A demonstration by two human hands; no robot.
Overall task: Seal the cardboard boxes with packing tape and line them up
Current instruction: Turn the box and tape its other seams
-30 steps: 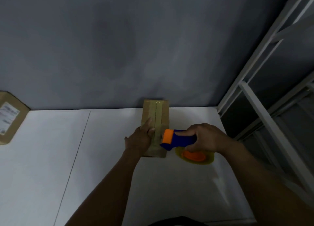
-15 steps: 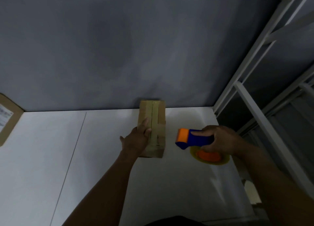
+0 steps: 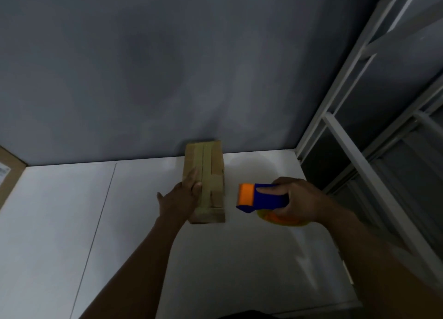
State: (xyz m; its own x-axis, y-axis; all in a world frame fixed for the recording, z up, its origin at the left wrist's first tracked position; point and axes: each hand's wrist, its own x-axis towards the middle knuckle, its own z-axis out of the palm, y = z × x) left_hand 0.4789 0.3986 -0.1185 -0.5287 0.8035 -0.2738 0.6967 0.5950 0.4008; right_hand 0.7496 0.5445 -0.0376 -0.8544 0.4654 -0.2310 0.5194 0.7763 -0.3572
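A small brown cardboard box (image 3: 214, 174) lies on the white table (image 3: 119, 222) against the grey wall, with a strip of tape running down its top seam. My left hand (image 3: 178, 198) rests flat on the box's left top side, fingers straight. My right hand (image 3: 296, 202) grips a blue and orange tape dispenser (image 3: 260, 197) just right of the box, apart from it. The yellowish tape roll (image 3: 271, 219) shows below the hand.
A second cardboard box with a white label (image 3: 7, 174) sits at the far left edge. A white metal shelf frame (image 3: 359, 150) stands along the table's right side. The table's right edge is close to my right hand.
My right hand has pulled the tape dispenser off the box's near end and moved it to the right. My left hand has stayed on the box.
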